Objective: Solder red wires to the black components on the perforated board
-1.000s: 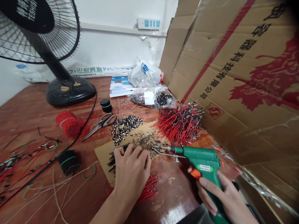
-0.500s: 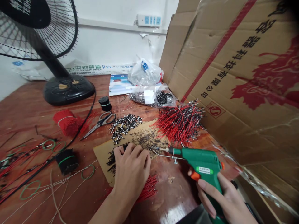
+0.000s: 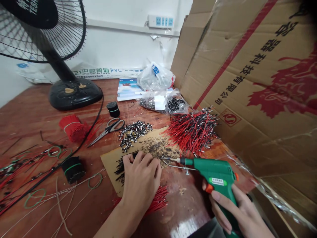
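Note:
My right hand (image 3: 242, 211) is wrapped round the handle of a green soldering gun (image 3: 213, 168), a finger by its orange trigger. The gun points left, and its tip and thin feed tube end just beside my left hand (image 3: 142, 173). That hand is closed, knuckles up, over a brown cardboard sheet (image 3: 109, 162); whatever its fingertips hold is hidden. Short black wires (image 3: 120, 170) lie left of its fingers, and red wires (image 3: 158, 200) lie under the wrist. Small black-and-silver parts (image 3: 135, 130) are heaped beyond it. Dark residue is spread over the sheet near the tip.
A pile of red wires with black ends (image 3: 193, 130) lies behind the gun. Scissors (image 3: 109, 130), a red wire bundle (image 3: 73, 127) and black bundles (image 3: 73, 170) are on the left, near a fan (image 3: 75, 94). A large cardboard box (image 3: 237, 86) walls the right side.
The whole view has shifted slightly, so things sit a little further right. Both hands and the soldering gun keep nearly the same places.

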Action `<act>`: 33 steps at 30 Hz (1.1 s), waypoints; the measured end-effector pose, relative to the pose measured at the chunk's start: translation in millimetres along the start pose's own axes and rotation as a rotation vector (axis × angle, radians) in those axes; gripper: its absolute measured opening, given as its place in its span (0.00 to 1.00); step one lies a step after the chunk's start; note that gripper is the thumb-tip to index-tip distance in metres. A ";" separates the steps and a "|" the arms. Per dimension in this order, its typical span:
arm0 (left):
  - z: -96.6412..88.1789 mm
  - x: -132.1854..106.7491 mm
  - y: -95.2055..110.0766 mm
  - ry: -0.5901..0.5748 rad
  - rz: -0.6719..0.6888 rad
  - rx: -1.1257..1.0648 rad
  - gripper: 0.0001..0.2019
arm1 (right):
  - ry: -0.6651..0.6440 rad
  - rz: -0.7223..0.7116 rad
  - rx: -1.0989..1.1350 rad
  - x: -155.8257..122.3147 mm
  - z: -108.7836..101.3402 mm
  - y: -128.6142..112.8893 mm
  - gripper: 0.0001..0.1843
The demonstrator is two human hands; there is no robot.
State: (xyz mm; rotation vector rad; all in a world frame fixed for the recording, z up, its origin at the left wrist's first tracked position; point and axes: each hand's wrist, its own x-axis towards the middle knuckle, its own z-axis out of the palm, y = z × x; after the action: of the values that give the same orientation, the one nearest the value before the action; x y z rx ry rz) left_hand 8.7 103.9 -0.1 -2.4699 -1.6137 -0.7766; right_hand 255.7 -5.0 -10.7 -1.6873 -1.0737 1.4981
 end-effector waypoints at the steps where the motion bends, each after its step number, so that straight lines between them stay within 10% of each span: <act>1: 0.0 -0.1 0.1 0.000 -0.001 0.002 0.08 | 0.008 0.003 0.002 -0.2 0.1 -0.4 0.27; 33: -0.8 -0.8 0.2 -0.022 -0.013 -0.018 0.08 | -0.020 0.026 0.054 0.0 3.2 -6.6 0.26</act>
State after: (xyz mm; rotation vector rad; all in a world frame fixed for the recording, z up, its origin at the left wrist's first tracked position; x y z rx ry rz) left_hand 8.4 102.9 0.2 -2.4911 -1.6393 -0.7713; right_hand 251.4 -2.1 -5.6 -1.6578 -1.0160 1.5504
